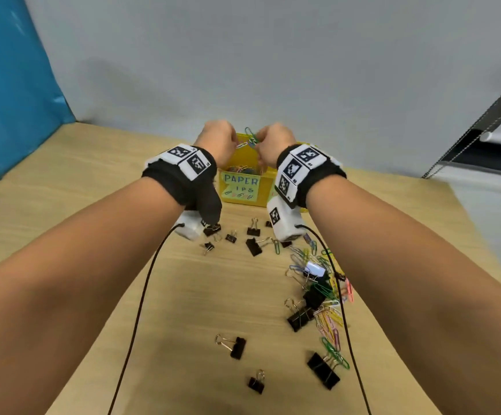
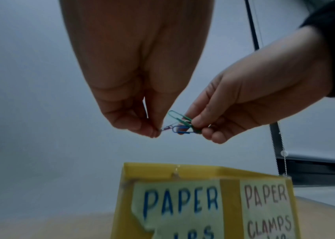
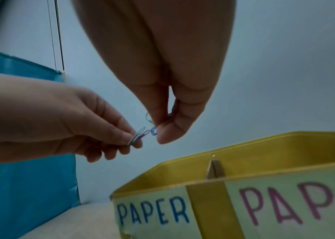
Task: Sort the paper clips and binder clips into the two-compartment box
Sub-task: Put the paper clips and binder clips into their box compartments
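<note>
Above the yellow box (image 1: 265,187), the left hand (image 1: 216,142) pinches a silvery clip (image 3: 135,137) while the right hand (image 1: 273,143) pinches a linked green clip (image 2: 179,118) and blue clip (image 2: 182,130). Only the wrist views show the fingertips, the box's divider (image 3: 215,169) and its right "PAPER CLAMPS" label (image 2: 268,213). Only the head view shows clips (image 1: 244,169) in the left compartment and binder clips (image 1: 237,347) and paper clips (image 1: 330,319) loose on the near table (image 1: 63,211).

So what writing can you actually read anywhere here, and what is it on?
"PAPER", blue: left label on the yellow box; the word below is partly hidden.
"PAPER CLAMPS", pink: right label.
Wristband squares: black-and-white patterns; their tiny digits are too small to read.
</note>
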